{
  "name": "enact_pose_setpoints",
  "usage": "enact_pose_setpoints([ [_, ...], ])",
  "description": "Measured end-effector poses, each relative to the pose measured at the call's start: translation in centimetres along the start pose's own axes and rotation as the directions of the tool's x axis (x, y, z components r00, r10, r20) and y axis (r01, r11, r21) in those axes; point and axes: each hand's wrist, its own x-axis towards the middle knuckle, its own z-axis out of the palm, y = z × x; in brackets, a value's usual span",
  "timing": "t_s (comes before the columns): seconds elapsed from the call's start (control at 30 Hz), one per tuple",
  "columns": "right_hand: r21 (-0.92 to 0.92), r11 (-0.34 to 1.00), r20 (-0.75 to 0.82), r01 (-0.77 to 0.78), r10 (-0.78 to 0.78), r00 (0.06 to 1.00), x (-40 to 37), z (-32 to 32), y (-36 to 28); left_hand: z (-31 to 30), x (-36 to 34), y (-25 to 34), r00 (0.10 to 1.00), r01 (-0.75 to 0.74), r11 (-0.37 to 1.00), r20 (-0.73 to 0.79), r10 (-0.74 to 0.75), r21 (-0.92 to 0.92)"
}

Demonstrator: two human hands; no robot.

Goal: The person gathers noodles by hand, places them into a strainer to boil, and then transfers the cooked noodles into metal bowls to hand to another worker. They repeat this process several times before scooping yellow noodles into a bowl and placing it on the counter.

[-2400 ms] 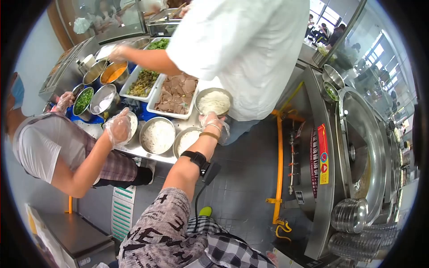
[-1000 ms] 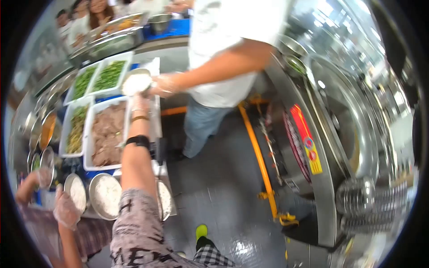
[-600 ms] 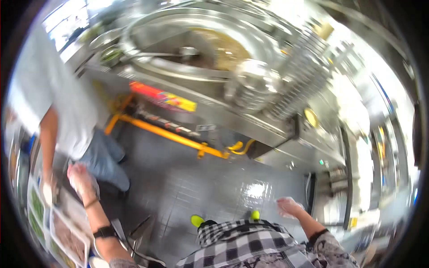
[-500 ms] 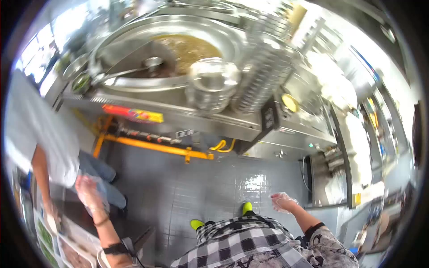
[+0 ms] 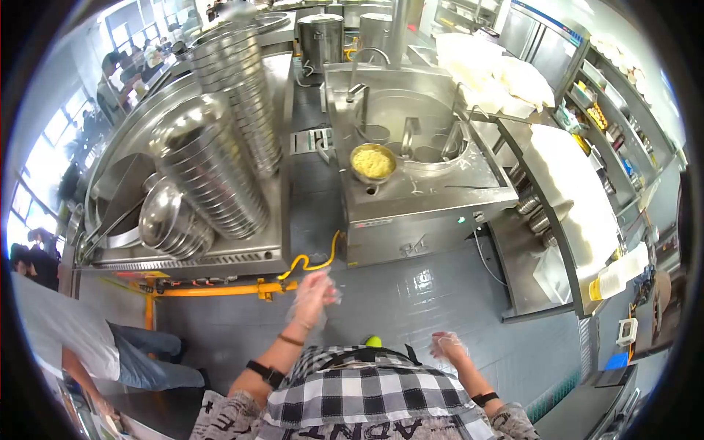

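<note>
My left hand (image 5: 314, 299), in a clear plastic glove, is held out over the floor in front of the steel counter, near a yellow hose (image 5: 312, 262). It holds nothing and its fingers are loosely apart. My right hand (image 5: 447, 347), gloved the same way, hangs beside my checked apron (image 5: 367, 389) with nothing in it, fingers slightly bent and apart. Ahead stands a steel noodle boiler (image 5: 425, 209). On its near left corner sits a steel bowl of yellow noodles (image 5: 372, 163). Neither hand touches these things.
Tall stacks of steel bowls (image 5: 213, 169) stand on the left counter beside a large wok (image 5: 110, 183). An orange pipe (image 5: 213, 290) runs low along its front. A person in a white shirt (image 5: 66, 330) stands at left. A shelved counter (image 5: 572, 213) is at right.
My view has turned to the right, bringing the boiler and noodle bowl to the middle. My left hand has swung from beside the person to in front of me. The right hand stays low, empty.
</note>
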Motion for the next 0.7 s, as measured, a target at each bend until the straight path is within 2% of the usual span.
enact_pose_setpoints([
  [0.03, 0.006, 1.000, 0.001, -0.008, 0.008, 1.000, 0.6, -0.7, -0.6, 2.1, 1.9, 0.2, 0.997, 0.047, 0.999, 0.056, -0.047, -0.006],
  [0.13, -0.034, 0.999, -0.052, -0.025, 0.024, 0.998, 2.6, -1.3, -4.1, 6.5, 7.7, 0.3, 0.993, 0.062, 0.996, 0.103, -0.056, -0.057],
  [0.23, 0.036, 0.999, -0.040, -0.027, 0.028, 0.999, 5.4, -1.7, -7.9, 9.4, 14.0, 0.7, 0.991, 0.076, 0.993, 0.121, -0.065, -0.094],
  [0.27, -0.106, 0.964, 0.059, 0.246, -0.241, 0.969, 7.2, -1.6, -8.8, 10.4, 16.0, 1.0, 0.990, 0.083, 0.992, 0.120, -0.071, -0.096],
  [0.33, -0.213, 0.840, 0.190, 0.500, -0.466, 0.864, 9.9, -1.5, -11.0, 11.9, 19.9, 1.4, 0.989, 0.116, 0.982, 0.107, -0.101, -0.148],
  [0.37, -0.064, 0.941, 0.136, 0.332, -0.321, 0.937, 9.7, -0.5, -15.1, 12.4, 22.1, 1.1, 0.988, 0.130, 0.970, 0.108, -0.110, -0.204],
  [0.4, 0.093, 0.984, 0.106, 0.150, -0.160, 0.981, 10.2, 0.2, -18.3, 12.7, 24.2, 0.7, 0.987, 0.139, 0.968, 0.108, -0.119, -0.208],
  [0.43, 0.087, 0.986, 0.102, 0.145, -0.154, 0.983, 11.4, 0.5, -20.3, 13.0, 26.6, 0.6, 0.983, 0.173, 0.962, 0.102, -0.154, -0.209],
  [0.47, 0.054, 0.977, 0.129, 0.204, -0.210, 0.969, 12.6, 0.7, -22.2, 13.3, 28.4, 0.8, 0.977, 0.206, 0.956, 0.096, -0.189, -0.211],
  [0.5, 0.022, 0.964, 0.157, 0.264, -0.264, 0.952, 13.9, 0.9, -24.1, 13.8, 29.7, 0.8, 0.986, 0.165, 0.962, 0.039, -0.160, -0.218],
  [0.53, 0.015, 0.967, 0.153, 0.254, -0.253, 0.955, 15.8, 1.2, -25.3, 12.4, 32.6, -1.6, 0.984, 0.176, 0.958, 0.040, -0.171, -0.225],
  [0.57, -0.161, 0.881, 0.161, 0.445, -0.421, 0.893, 18.4, 1.5, -26.2, 9.9, 37.1, -6.0, 0.968, -0.185, 0.947, 0.214, 0.130, 0.262],
  [0.6, -0.325, 0.729, 0.203, 0.603, -0.569, 0.797, 20.4, 1.8, -27.5, 9.7, 38.3, -6.4, 0.909, -0.369, 0.807, 0.360, 0.210, 0.461],
  [0.63, -0.329, 0.732, 0.201, 0.597, -0.563, 0.801, 20.3, 2.6, -30.5, 9.6, 39.6, -6.8, 0.822, -0.554, 0.597, 0.494, 0.283, 0.580],
  [0.67, -0.405, 0.635, 0.190, 0.658, -0.645, 0.740, 18.8, 4.0, -34.8, 11.2, 37.9, -3.7, 0.969, -0.059, 0.973, 0.247, 0.003, 0.221],
  [0.7, -0.478, 0.529, 0.187, 0.701, -0.718, 0.670, 17.6, 5.5, -38.7, 12.3, 36.5, -1.1, 0.906, 0.422, 0.856, 0.166, -0.389, -0.299],
])
